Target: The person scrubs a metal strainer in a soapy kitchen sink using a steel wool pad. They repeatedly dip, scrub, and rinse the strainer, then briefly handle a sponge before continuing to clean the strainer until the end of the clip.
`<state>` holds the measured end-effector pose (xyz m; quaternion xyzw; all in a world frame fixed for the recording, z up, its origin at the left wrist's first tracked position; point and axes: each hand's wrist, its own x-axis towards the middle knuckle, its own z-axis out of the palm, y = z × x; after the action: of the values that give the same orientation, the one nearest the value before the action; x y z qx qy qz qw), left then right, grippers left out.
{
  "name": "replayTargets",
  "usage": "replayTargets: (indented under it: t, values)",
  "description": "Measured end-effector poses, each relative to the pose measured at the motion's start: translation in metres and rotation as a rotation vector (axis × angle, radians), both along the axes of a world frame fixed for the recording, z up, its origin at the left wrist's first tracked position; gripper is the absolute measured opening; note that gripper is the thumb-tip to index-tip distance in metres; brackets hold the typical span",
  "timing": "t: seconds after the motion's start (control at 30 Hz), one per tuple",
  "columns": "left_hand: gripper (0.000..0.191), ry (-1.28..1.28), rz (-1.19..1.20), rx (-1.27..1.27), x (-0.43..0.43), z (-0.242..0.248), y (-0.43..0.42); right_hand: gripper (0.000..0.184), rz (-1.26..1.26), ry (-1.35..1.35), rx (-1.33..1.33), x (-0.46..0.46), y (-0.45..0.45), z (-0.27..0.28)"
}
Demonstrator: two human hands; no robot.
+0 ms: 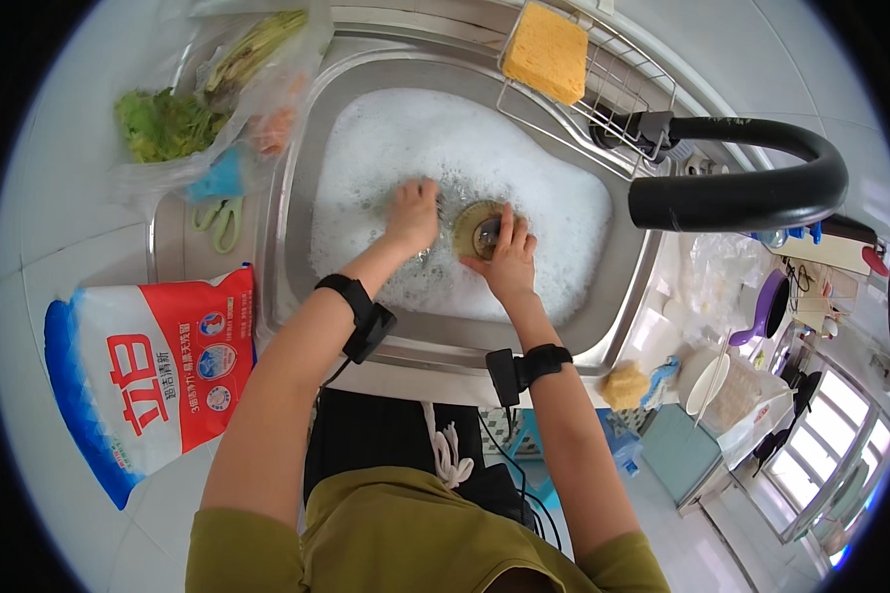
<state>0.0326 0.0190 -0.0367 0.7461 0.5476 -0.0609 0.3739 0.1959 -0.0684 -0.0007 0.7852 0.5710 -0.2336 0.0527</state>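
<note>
A stainless steel sink (297,222) holds water covered with white foam (408,133). My right hand (510,256) grips the side of a round, brownish see-through vessel (469,230), its thumb at the near edge and its fingers over the right side. The vessel sits partly in the suds. To its left, my left hand (414,216) dips its fingertips into the foam with the fingers curled down; whether they hold anything under the surface is hidden. Both wrists wear black straps with small devices.
A black faucet (742,204) arches in from the right. Behind the sink, a wire rack (623,67) bears a yellow sponge (546,53). Bagged vegetables (170,126), green-handled scissors (226,222) and a detergent bag (156,370) lie left. Another sponge (626,387) rests at the near right.
</note>
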Motion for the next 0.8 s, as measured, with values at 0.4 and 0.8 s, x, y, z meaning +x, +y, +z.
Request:
replayTargets:
  t: [0.4,0.8]
  values:
    - [0.032,-0.467,0.042,0.266,0.044,0.006,-0.023,0.127,-0.038,0.099,-0.228,0.006,0.005,0.013]
    - [0.034,-0.354,-0.044,0.067,0.018,0.004,-0.059,0.123,-0.031,0.067,-0.142,0.007,0.006,0.000]
